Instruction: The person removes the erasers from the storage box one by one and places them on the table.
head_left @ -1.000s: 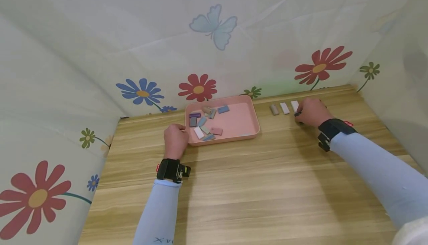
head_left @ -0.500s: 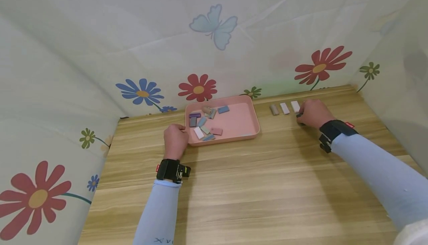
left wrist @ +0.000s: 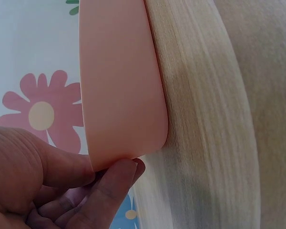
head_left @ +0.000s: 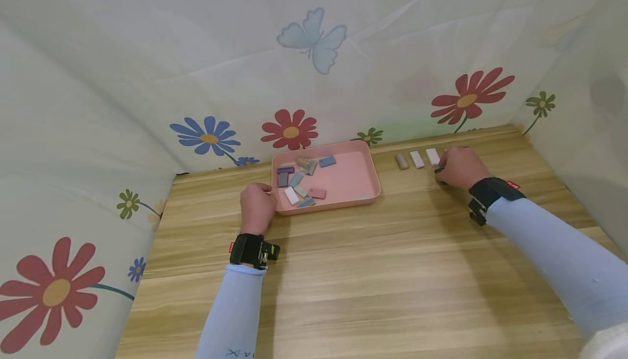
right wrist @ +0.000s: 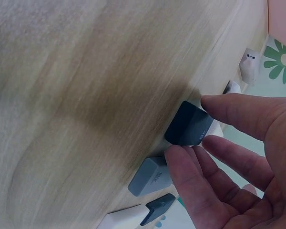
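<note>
At the left end of a shallow pink tray (head_left: 350, 176), my left hand (head_left: 258, 207) pinches the end wall, thumb at the rim and a finger against the outside in the left wrist view. My right hand (head_left: 463, 167) is at the right end of a short row of small erasers on the table. Its thumb and fingers pinch a dark eraser (right wrist: 187, 123) at opposite edges, close over the wood in the right wrist view. Beside it lies a grey eraser (right wrist: 151, 176), then a white one with a dark sleeve (right wrist: 157, 209). Part of the row is hidden behind the hand.
Several small erasers lie loose in the tray's left half, including a blue one (head_left: 327, 161), a pink one (head_left: 317, 193) and a purple one (head_left: 286, 170). On the table stand a grey-brown eraser (head_left: 402, 161) and two white ones. A flowered cloth (head_left: 314, 92) backs the table.
My right hand has shifted slightly right, away from the nearest white eraser, with the dark eraser at its fingertips. The left hand and the tray have stayed put.
</note>
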The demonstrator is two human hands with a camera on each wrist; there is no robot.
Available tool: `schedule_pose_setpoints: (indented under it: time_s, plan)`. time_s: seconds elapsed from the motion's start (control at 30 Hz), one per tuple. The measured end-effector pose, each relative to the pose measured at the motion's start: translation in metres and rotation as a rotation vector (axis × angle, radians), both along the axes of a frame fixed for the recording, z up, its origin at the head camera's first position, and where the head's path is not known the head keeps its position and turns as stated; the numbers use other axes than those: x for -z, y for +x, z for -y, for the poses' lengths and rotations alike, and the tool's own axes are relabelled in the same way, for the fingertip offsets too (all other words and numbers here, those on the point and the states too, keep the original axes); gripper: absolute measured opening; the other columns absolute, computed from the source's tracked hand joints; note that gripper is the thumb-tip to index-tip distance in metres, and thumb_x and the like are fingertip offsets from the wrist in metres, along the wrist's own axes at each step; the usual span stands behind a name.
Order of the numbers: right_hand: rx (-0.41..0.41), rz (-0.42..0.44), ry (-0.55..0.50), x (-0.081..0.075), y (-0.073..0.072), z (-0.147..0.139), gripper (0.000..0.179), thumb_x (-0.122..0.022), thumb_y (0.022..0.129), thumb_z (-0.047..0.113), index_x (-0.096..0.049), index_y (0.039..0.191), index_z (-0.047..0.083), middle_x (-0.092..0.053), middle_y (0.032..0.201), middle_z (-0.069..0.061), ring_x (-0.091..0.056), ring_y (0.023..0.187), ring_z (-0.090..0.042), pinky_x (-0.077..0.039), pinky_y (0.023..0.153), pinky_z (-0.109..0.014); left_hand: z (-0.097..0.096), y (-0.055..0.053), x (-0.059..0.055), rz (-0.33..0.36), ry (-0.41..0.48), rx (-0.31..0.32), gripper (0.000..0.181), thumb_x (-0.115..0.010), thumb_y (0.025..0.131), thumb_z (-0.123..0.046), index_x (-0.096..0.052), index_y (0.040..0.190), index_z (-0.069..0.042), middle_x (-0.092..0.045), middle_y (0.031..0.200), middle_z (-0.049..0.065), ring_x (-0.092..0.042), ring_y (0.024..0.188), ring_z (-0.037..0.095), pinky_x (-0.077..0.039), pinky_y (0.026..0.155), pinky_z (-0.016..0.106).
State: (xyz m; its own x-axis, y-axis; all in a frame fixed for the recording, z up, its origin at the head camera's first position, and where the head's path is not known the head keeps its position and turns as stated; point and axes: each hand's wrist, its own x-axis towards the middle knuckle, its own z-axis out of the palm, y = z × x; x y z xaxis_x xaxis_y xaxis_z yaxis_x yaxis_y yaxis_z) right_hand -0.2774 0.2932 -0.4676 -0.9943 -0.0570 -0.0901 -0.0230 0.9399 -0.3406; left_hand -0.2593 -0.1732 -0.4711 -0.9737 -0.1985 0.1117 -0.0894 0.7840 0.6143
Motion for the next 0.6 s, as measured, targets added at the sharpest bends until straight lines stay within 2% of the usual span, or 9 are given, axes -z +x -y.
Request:
schedule_pose_setpoints:
  time_s: [0.13, 0.3, 0.6]
  plan:
    - [-0.002, -0.005, -0.014, -0.003, 0.000, 0.003, 0.031, -0.070, 0.077, 0.020, -0.068, 0.097, -0.004, -0.068, 0.089, -0.019, -0.060, 0.078, -0.029, -0.048, 0.072, -0.047, 0.001, 0.000, 0.000, -0.002, -0.002, 0.004, 0.025, -0.058, 0.079, -0.004, -0.073, 0.098, -0.002, -0.071, 0.095, 0.013, -0.065, 0.077, 0.022, -0.053, 0.059, 0.033]
    - [-0.022, -0.051, -0.004, -0.019, -0.003, 0.016, 0.036, -0.067, 0.079, 0.024, -0.068, 0.103, -0.003, -0.068, 0.097, -0.023, -0.062, 0.082, -0.031, -0.049, 0.074, -0.048, 0.002, 0.000, -0.001, -0.006, 0.003, 0.005, 0.025, -0.057, 0.079, -0.003, -0.073, 0.098, -0.001, -0.071, 0.094, 0.013, -0.066, 0.076, 0.022, -0.054, 0.061, 0.034]
    - [-0.099, -0.093, -0.034, -0.053, -0.004, 0.071, 0.036, -0.064, 0.083, 0.025, -0.067, 0.107, -0.001, -0.067, 0.101, -0.019, -0.063, 0.085, -0.029, -0.049, 0.075, -0.047, 0.000, 0.000, -0.003, -0.007, -0.003, 0.005, 0.025, -0.057, 0.079, -0.003, -0.073, 0.098, -0.002, -0.072, 0.096, 0.013, -0.067, 0.085, 0.024, -0.055, 0.068, 0.038]
